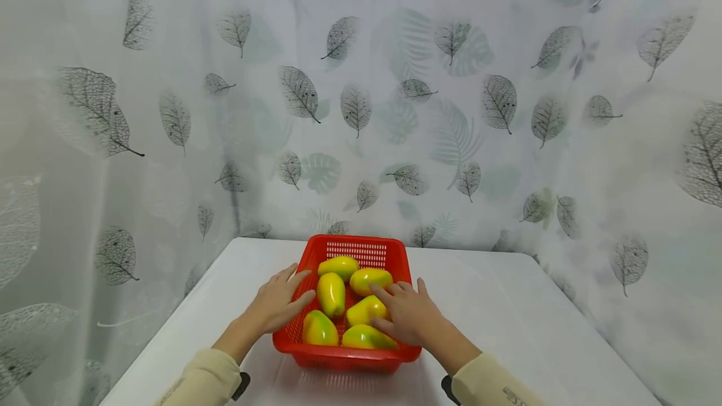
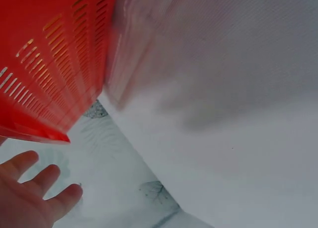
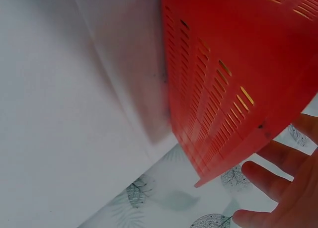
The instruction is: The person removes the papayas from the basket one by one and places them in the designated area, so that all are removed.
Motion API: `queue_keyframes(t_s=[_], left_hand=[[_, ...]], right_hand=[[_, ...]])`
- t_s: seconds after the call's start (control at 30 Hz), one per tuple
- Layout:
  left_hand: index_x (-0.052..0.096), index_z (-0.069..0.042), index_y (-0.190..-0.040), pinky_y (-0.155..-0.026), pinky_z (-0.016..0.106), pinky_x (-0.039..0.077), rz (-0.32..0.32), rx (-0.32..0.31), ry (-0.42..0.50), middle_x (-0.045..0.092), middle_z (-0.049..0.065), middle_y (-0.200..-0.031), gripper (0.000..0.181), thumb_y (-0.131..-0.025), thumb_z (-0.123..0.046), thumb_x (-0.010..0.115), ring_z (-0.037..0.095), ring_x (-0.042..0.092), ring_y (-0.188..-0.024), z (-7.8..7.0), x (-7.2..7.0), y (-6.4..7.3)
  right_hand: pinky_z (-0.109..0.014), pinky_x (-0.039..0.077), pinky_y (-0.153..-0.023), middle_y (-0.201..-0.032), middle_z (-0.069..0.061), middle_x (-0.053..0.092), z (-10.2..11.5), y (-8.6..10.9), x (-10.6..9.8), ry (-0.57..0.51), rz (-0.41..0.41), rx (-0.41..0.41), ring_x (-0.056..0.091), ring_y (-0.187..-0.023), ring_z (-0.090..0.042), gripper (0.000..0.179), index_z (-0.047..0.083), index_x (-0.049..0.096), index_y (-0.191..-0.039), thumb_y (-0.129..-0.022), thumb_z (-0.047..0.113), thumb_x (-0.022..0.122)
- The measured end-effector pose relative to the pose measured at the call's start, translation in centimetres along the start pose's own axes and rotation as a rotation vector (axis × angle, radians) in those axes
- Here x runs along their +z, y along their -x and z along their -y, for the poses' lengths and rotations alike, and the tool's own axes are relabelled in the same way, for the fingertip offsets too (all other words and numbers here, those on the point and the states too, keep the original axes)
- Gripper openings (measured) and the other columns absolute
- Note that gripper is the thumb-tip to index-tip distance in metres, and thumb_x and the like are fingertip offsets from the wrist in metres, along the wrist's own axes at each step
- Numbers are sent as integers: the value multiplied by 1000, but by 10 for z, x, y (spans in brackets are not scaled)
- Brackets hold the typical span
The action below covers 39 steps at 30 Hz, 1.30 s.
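Observation:
A red plastic basket [image 1: 338, 356] with slotted walls stands on the white table and holds several yellow-green mangoes [image 1: 331, 295]. At its left rim is my left hand [image 1: 276, 301], fingers spread and holding nothing. My right hand [image 1: 410, 313] is over the right rim, fingers also spread, partly covering the mangoes on that side. In the left wrist view, the fingers [image 2: 64, 200] extend beside the basket wall [image 2: 54, 64]. The right wrist view has the fingers [image 3: 266, 181] by the rim; whether they touch it I cannot tell.
The white tabletop [image 1: 496, 318] extends on both sides of the basket. Behind and around the table hangs a pale curtain [image 1: 361, 143] printed with leaves, close to the table's back edge.

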State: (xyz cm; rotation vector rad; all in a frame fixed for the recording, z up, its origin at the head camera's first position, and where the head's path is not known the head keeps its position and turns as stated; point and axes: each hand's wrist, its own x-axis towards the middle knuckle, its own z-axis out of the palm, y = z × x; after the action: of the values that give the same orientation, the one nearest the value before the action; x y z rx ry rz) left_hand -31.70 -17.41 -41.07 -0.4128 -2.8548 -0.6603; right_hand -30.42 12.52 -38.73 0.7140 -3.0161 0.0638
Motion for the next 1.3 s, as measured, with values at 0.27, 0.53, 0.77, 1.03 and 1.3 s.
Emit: queue_keyframes(t_s=[0.27, 0.53, 0.77, 1.03, 1.3], left_hand=[[58, -15, -146, -113, 74, 35, 9, -28, 4, 42, 23, -160, 53, -101, -42, 57, 48, 42, -142, 4, 5, 4], [61, -12, -143, -107, 75, 41, -18, -48, 40, 43, 25, -158, 53, -97, -37, 61, 50, 45, -140, 9, 15, 3], [61, -13, -142, -99, 72, 49, -8, -89, 88, 42, 27, -157, 51, -95, -31, 62, 53, 47, -136, 11, 14, 3], [56, -15, -147, -93, 59, 59, 24, -168, 323, 50, 21, -150, 51, -97, -23, 62, 41, 56, -128, 11, 18, 7], [51, -18, -150, -85, 50, 63, 20, -228, 617, 54, 22, -147, 54, -96, -15, 57, 31, 64, -111, 24, 29, 8]], right_hand=[[-76, 22, -119, -137, -7, 66, 3, 0, 4, -18, 14, 14, 51, -136, -33, 68, 25, 57, -148, -90, 58, 68], [-78, 23, -116, -130, -7, 70, 3, -2, 13, -41, 69, 10, 56, -128, -34, 65, 25, 65, -140, -84, 57, 73], [-80, 24, -114, -124, -6, 70, 1, -3, 16, -71, 66, 7, 59, -122, -32, 59, 24, 70, -132, -82, 55, 77], [-81, 26, -112, -112, 1, 72, -1, -3, 17, -159, 79, 5, 61, -115, -28, 51, 24, 75, -123, -81, 53, 79], [-82, 28, -109, -100, 11, 74, 1, -6, 19, -260, 142, 22, 61, -97, -17, 43, 26, 77, -118, -81, 48, 81]])
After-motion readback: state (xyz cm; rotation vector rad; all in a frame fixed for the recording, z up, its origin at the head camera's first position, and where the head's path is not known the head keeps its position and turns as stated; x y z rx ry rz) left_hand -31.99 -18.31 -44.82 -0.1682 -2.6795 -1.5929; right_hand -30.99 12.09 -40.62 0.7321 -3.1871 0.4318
